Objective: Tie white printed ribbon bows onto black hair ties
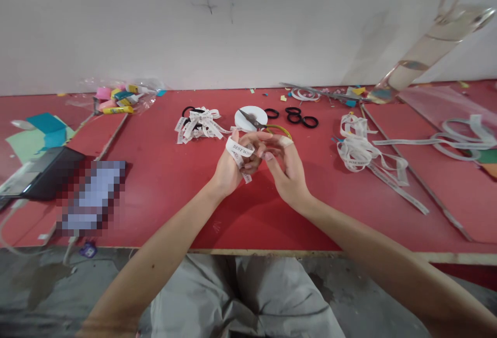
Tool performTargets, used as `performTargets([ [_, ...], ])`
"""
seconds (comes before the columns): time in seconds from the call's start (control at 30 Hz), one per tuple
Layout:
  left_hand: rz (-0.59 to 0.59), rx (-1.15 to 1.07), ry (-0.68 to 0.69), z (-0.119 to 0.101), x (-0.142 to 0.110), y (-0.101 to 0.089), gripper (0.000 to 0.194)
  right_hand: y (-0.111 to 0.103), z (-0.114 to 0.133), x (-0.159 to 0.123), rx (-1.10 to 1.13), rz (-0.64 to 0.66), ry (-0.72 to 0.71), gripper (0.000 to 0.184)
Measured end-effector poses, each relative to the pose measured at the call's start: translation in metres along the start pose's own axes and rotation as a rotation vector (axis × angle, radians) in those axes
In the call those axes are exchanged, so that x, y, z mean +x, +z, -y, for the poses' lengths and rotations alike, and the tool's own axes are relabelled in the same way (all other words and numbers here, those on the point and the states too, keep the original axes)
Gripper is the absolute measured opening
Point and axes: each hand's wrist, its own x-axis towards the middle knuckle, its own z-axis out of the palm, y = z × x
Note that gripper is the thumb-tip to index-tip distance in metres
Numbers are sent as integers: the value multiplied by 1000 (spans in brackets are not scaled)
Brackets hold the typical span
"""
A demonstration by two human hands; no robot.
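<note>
where the two hands meet over the middle of the red bench (171, 214), the work looks partway through. left hand (229, 170): fingers curled closed, keeping hold of a printed ribbon (236, 147) that loops about its thumb side, a tail hanging below. right hand (289, 172): fingers half bent, thumb near the left's fingertips; cannot tell whether it pinches anything.

done, by my reading: the cluster of cut strips (200, 127) lying with black bands, beyond the left hand. left, probably: this piece, the loose black rings (294, 114) beside the scissors (254, 121), and the tangled ribbon pile (355, 154) to the right. no count possible; strips overlap.
</note>
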Motion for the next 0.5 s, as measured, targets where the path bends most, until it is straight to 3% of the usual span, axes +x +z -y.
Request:
performTargets([
  [0.1,-23,75,26,4,0,-1,52,-4,7,3,-158,-55,-194,35],
  [0.23,-91,205,84,11,0,-1,50,-5,12,8,-330,-34,-417,50],
  [0.37,-199,418,145,15,-3,1,45,-1,11,6,-353,39,-432,50],
  [0.5,-215,552,188,15,-8,5,40,1,12,1,-331,33,-378,41],
])
